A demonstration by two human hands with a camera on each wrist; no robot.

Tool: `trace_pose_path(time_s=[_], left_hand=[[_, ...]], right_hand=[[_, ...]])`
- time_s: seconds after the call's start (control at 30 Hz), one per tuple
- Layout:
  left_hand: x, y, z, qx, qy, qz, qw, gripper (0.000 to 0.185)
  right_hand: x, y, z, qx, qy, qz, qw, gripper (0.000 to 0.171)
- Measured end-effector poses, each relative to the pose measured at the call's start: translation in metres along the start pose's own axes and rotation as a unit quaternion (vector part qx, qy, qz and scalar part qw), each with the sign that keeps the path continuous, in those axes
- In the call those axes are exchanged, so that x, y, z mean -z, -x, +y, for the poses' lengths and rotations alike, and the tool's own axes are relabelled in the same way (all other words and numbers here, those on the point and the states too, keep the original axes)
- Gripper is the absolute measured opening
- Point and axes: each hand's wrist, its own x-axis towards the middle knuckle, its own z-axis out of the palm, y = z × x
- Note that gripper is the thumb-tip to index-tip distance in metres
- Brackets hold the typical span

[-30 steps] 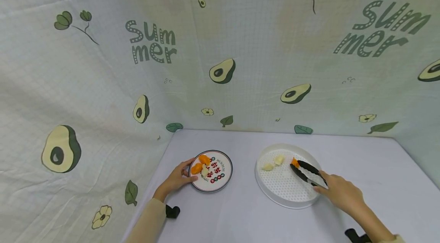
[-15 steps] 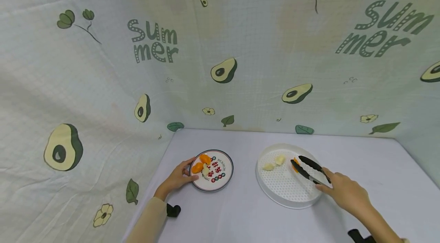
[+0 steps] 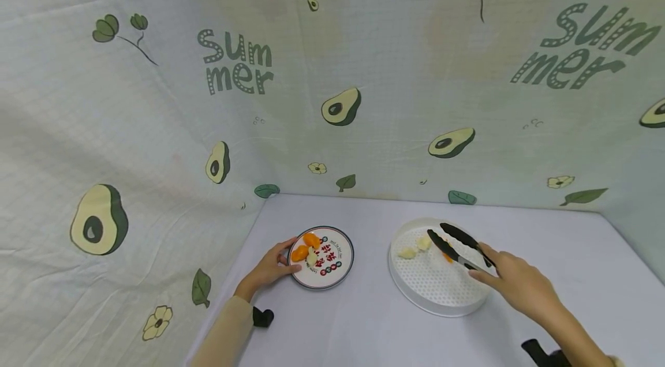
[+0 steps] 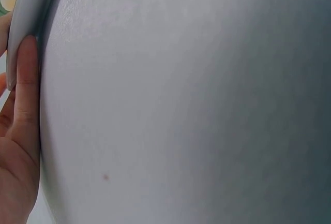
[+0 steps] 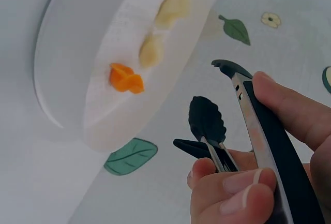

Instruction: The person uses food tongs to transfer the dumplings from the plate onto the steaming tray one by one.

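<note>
- Right hand grips black tongs near their hinge end, fingers curled round both arms; the tong tips stand apart, holding nothing.
- Tongs reach ahead and left of that hand, raised over the white perforated tray.
- Orange piece lies on the tray floor below the tong tips, not touching them; in the head view it shows only partly behind the tongs.
- Two pale yellow pieces lie just beyond and left of the tong tips, close to each other.
- Left hand rests against the near-left rim of the small patterned plate, fingers lying nearly straight along the edge; the wrist view shows a fingertip pressed to the rim.
- Plate carries orange pieces and a pale piece, just past the left fingertips.
- Both dishes sit on the pale counter, well apart, the plate left of the tray.
- Avocado-print cloth hangs behind and to the left.
</note>
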Motion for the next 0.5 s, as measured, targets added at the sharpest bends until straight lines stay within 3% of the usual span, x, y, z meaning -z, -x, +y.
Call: trace_pose_path(time_s=[0.5], left_hand=[[0.000,0.000,0.001,0.004,-0.002,0.001,1.0000,0.080]], right_hand=[[-0.017,-0.008,-0.054,0.041,-0.101,-0.011,0.994,0.087]])
